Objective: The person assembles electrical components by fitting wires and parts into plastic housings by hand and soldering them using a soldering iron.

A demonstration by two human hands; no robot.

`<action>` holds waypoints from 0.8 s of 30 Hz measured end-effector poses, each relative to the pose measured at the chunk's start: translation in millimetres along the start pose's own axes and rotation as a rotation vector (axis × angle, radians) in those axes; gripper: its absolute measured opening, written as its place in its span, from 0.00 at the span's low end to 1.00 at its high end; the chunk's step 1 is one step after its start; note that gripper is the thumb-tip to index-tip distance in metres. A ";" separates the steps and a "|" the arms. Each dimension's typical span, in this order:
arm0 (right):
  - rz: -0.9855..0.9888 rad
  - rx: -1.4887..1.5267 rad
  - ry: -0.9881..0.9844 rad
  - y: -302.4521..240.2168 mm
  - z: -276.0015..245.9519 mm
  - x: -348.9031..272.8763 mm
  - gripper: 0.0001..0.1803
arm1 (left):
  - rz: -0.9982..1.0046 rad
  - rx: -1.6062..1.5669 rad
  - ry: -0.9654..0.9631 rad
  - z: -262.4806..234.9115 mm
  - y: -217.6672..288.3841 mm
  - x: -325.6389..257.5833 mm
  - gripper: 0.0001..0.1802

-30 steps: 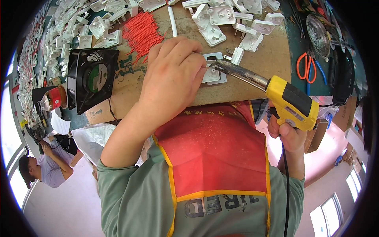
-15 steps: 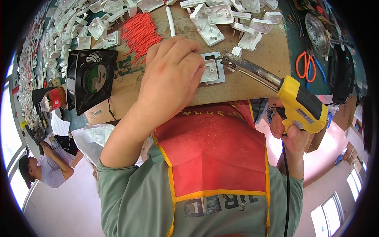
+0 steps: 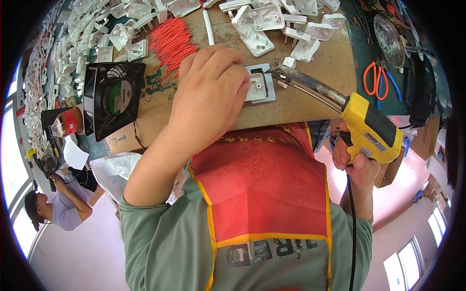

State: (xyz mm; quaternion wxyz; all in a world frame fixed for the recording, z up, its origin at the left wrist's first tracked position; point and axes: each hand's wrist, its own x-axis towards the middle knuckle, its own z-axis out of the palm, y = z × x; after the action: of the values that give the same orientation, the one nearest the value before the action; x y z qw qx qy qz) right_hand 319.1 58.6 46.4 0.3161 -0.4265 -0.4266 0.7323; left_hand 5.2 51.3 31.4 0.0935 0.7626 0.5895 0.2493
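Observation:
My right hand (image 3: 357, 157) is wrapped round the yellow-and-black grip of a soldering gun (image 3: 371, 128). Its dark tip reaches left to the edge of a small white plug housing (image 3: 258, 89), which sits in a grey metal plate (image 3: 271, 95) on the board. Over the left side of the housing, my left hand (image 3: 208, 87) is closed in a pinch. A thin red wire (image 3: 251, 83) shows faintly at its fingertips; the rest of it is hidden by the fingers. Just behind that hand lies a heap of thin red wires (image 3: 172, 43).
White plug housings (image 3: 259, 43) crowd the back of the brown board (image 3: 310, 106). A black fan (image 3: 114, 99) stands at left, beside a red-labelled jar (image 3: 68, 121). Orange-handled scissors (image 3: 376, 80) and a metal dish (image 3: 390, 41) lie at right. Another person (image 3: 58, 206) sits at far left.
The whole view has shifted very slightly. Both hands, the soldering gun and the housing keep almost the same places; the gun's tip remains by the housing's edge.

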 end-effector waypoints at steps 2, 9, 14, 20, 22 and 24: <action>-0.009 -0.002 0.006 -0.3 0.0 0.0 0.47 | 0.001 0.001 -0.002 -0.7 0.3 0.3 0.06; -0.012 -0.007 0.007 -0.8 -5.0 -1.2 0.47 | -0.031 -0.029 -0.016 -14.5 -4.9 8.3 0.08; -0.057 -0.018 -0.005 0.5 -10.6 -0.3 0.46 | -0.310 -0.107 -0.028 -27.0 -23.5 29.2 0.10; -0.097 0.014 0.007 3.9 -10.1 -4.3 0.45 | -0.164 -0.179 -0.150 -30.7 -20.4 19.7 0.09; -0.039 0.054 -0.029 6.7 -11.3 -4.7 0.44 | -0.103 -0.178 -0.163 -29.4 -16.0 8.9 0.07; -0.044 0.067 -0.029 9.0 -9.9 -3.3 0.42 | -0.117 -0.188 -0.162 -23.4 -13.7 3.1 0.07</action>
State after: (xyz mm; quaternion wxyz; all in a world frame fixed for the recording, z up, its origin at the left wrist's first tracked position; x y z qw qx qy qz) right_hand 328.5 55.4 36.8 0.3399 -0.3957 -0.4157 0.7450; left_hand -17.5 54.7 46.4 0.2264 0.7324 0.5976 0.2352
